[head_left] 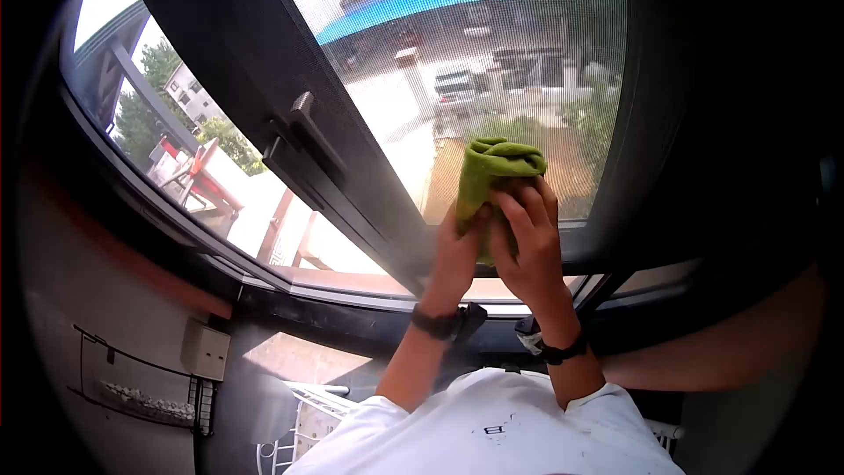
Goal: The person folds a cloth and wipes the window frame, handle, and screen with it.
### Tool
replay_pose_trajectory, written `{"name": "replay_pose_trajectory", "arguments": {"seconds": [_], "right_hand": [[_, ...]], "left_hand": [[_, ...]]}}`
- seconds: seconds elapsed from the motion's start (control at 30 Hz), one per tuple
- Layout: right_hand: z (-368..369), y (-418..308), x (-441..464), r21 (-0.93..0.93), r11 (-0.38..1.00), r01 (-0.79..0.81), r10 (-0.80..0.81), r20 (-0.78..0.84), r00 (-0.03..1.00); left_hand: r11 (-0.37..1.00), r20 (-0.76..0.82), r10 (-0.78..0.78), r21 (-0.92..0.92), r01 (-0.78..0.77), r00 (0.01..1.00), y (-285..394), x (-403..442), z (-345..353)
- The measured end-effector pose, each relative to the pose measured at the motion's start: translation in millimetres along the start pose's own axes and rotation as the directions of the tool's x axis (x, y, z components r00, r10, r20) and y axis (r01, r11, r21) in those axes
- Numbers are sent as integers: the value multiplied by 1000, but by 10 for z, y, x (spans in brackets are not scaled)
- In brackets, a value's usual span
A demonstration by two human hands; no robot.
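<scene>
A folded green cloth (pixel 479 178) is held up in front of the mesh screen (pixel 387 105) of the window. My left hand (pixel 457 251) grips its lower left side, the fingers partly hidden by the cloth. Wrapped over its right side is my right hand (pixel 527 233), with the fingers bent against the fabric. Both wrists wear a black band. Whether the cloth touches the mesh I cannot tell.
The dark window frame (pixel 352 167) carries a black handle (pixel 303 145) to the left. Below runs the sill (pixel 308 312). A white metal rack (pixel 294 431) stands at the lower left, near a wall-mounted wire shelf (pixel 132 391). Outside are buildings and a blue awning (pixel 396 9).
</scene>
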State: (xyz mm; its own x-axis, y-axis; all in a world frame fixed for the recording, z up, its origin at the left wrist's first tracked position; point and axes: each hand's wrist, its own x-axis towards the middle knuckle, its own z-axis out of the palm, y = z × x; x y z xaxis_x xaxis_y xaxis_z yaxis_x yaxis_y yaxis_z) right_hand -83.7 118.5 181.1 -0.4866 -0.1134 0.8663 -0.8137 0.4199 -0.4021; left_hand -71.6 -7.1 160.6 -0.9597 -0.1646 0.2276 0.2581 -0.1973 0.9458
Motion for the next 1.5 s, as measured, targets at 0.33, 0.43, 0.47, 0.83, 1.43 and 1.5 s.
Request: {"name": "replay_pose_trajectory", "arguments": {"seconds": [0.33,0.43,0.47,0.83,1.43,1.5], "right_hand": [[285,-58,246,-86,996,24,-18,75,997],[329,-67,307,-104,995,4,0,35,999],[334,-85,319,-113,994,2,1,26,1000],[119,-119,692,131,991,5,10,-113,994],[124,-30,272,693,580,-428,495,118,861],[143,-4,245,705,594,-387,480,76,874]], "left_hand": [[994,83,47,-103,-39,995,206,86,-255],[999,95,36,-43,-32,995,289,72,-313],[998,130,22,-64,-14,991,313,79,-313],[941,276,149,-333,-51,950,609,169,-212],[880,154,55,-474,25,987,478,55,-262],[903,174,51,-429,29,984,487,-3,-257]]}}
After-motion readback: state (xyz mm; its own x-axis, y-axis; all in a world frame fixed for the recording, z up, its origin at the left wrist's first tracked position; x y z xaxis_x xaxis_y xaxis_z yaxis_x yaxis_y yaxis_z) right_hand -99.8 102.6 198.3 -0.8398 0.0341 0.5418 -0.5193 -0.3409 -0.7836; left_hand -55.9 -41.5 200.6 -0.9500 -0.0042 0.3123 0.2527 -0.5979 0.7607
